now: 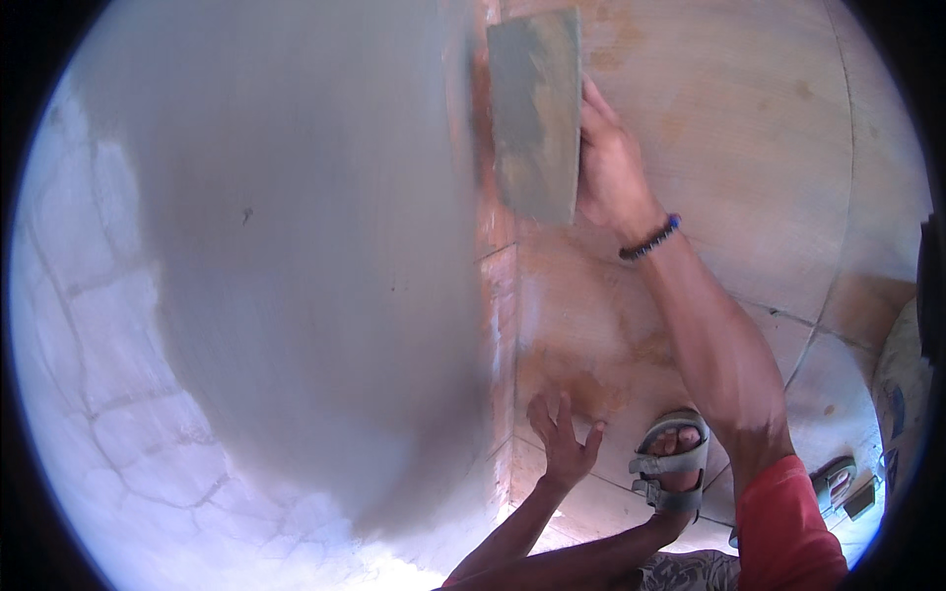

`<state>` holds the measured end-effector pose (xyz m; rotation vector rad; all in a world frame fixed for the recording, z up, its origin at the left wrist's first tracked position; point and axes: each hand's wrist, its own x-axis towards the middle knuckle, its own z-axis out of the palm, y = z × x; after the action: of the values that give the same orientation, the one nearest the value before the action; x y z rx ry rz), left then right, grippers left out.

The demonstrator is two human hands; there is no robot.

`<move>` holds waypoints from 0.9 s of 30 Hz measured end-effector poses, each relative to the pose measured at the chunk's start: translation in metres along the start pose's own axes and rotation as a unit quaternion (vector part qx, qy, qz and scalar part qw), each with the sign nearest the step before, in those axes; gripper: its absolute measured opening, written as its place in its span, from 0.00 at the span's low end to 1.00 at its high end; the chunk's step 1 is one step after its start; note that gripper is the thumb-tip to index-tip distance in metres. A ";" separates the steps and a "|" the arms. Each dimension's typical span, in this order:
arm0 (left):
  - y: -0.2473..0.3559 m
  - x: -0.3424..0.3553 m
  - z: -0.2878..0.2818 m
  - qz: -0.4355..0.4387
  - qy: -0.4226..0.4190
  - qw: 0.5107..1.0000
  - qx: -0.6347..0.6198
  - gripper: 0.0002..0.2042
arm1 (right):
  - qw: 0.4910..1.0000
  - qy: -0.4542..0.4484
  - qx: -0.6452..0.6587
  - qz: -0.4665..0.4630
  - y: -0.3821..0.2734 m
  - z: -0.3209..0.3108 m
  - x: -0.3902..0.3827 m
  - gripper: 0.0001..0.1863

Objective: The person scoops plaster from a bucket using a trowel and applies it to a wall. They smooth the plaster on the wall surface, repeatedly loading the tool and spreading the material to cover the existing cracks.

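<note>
My right hand (pixel 611 167), with a dark bead bracelet at the wrist, grips a flat grey rectangular trowel (pixel 532 113) from behind, beside the edge where the wall meets the tiled floor. A wide coat of smooth grey plaster (pixel 305 236) covers much of the wall at the left, fading into a paler, cracked surface (pixel 118 325). Low in the middle, my left hand (pixel 565 443) is open with fingers spread, near the stained floor tiles and the narrow skirting strip (pixel 498 325); whether it touches them I cannot tell.
My sandalled foot (pixel 670 463) is on the floor (pixel 729 128) just right of my left hand. At the lower right lie a loose sandal (pixel 833 483) and a bulky, stained object (pixel 897 394) at the rim of the view.
</note>
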<state>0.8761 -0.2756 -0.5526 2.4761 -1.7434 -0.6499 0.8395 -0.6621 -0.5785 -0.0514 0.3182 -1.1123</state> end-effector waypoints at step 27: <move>0.008 0.066 0.011 0.072 -0.128 0.989 0.025 0.60 | 0.999 -0.023 -0.009 -0.034 -0.039 0.044 0.131 0.22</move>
<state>0.8839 -0.3365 -0.5812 2.3565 -2.0261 -0.9589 0.8704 -0.8012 -0.5583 -0.1050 0.2864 -1.1733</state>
